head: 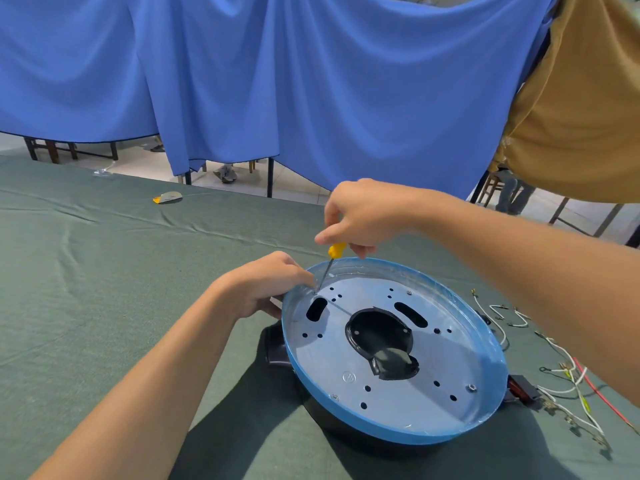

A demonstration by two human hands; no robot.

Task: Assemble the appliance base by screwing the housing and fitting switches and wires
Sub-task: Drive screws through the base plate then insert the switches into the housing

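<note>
One screwdriver point(336, 250) in right hand point(363, 216), left hand point(266, 285) gripping one housing point(398, 403)

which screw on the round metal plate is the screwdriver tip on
The small screw at the far-left edge of the round silver plate, by the left hand; the yellow-handled screwdriver touches only it.

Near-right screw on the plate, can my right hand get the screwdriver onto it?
Probably yes: that screw sits uncovered on the metal plate, and the right hand holding the screwdriver has open space above the base.
</note>
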